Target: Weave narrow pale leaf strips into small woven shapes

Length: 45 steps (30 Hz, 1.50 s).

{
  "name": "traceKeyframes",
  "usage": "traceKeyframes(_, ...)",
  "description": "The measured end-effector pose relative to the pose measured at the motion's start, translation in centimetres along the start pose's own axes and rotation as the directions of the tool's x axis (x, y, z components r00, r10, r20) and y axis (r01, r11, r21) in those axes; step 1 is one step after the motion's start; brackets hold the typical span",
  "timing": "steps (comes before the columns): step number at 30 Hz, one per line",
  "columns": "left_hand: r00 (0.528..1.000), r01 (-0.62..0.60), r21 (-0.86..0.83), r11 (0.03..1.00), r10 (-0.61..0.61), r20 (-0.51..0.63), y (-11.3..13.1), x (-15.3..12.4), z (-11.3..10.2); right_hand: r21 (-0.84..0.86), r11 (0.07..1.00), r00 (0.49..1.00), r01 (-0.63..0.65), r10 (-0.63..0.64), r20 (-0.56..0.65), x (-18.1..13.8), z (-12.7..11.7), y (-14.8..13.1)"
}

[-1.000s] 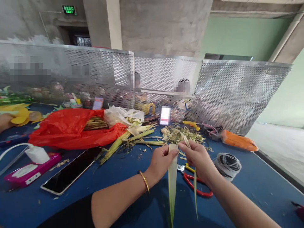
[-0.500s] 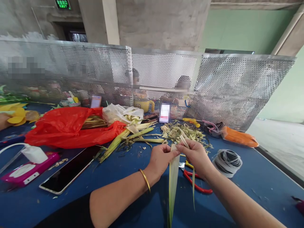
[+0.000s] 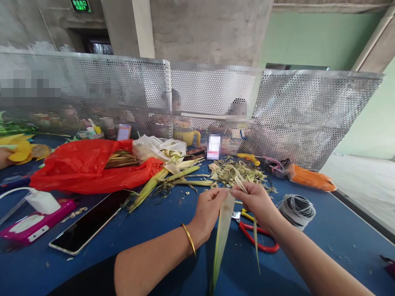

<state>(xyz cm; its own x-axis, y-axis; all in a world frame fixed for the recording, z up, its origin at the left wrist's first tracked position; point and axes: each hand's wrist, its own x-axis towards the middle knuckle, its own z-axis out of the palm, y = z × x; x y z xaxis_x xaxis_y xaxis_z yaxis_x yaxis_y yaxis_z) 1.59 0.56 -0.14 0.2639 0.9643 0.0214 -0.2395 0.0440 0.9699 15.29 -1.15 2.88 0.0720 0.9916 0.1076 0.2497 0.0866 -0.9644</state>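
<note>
Above the blue table, my left hand pinches the upper end of a wide, pale-green corn husk, which hangs down toward the bottom edge. My right hand is close beside it, thumb and finger closed at the husk's top corner. In that same hand is a narrow husk strip; one end sticks up past the fingers and the other dangles below. Beneath my right hand lie red-handled scissors, partly covered by hand and strip, with a yellow piece against them.
Shredded husk scraps are heaped beyond my hands. To the left lie a red plastic bag, a phone and a magenta power strip. A wire coil and an orange packet lie right. A perforated metal screen stands behind.
The wide husk's lower end has swung left and its face has turned. My left fingers have shifted slightly. The narrow strip's hanging end has drifted right.
</note>
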Motion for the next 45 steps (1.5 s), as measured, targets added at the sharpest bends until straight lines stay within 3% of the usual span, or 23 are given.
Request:
traceKeyframes(3, 1.000, 0.004, -0.011, 1.000, -0.004, -0.021, 0.2, 0.3, -0.2, -0.087, 0.994, 0.998, 0.065, -0.064, 0.019, 0.2, -0.2, 0.2)
traceKeyframes(10, 0.998, -0.021, -0.043, 0.999, 0.018, -0.059, 0.2, 0.4, -0.3, -0.248, 0.960, 0.981, 0.130, -0.162, -0.111, 0.3, -0.1, 0.7)
traceKeyframes(19, 0.998, -0.036, -0.007, 0.999, 0.036, -0.059, 0.3, 0.4, -0.3, -0.427, 0.883, 0.959, 0.193, -0.262, -0.108, -0.1, 0.0, 0.6)
traceKeyframes(31, 0.998, -0.045, -0.003, 0.999, 0.045, -0.036, 0.4, 0.3, -0.2, -0.336, 0.917, 0.961, 0.213, -0.258, -0.095, 0.0, 0.0, 0.9)
traceKeyframes(39, 0.997, -0.069, 0.015, 0.998, 0.069, -0.038, 0.2, 0.5, -0.3, -0.437, 0.860, 0.944, 0.265, -0.324, -0.067, -0.1, 0.0, 0.7)
traceKeyframes(45, 1.000, 0.003, -0.048, 0.999, -0.005, -0.030, 0.4, 0.4, 0.0, -0.554, 0.749, 0.895, 0.365, -0.447, -0.014, -0.6, 0.1, 0.1)
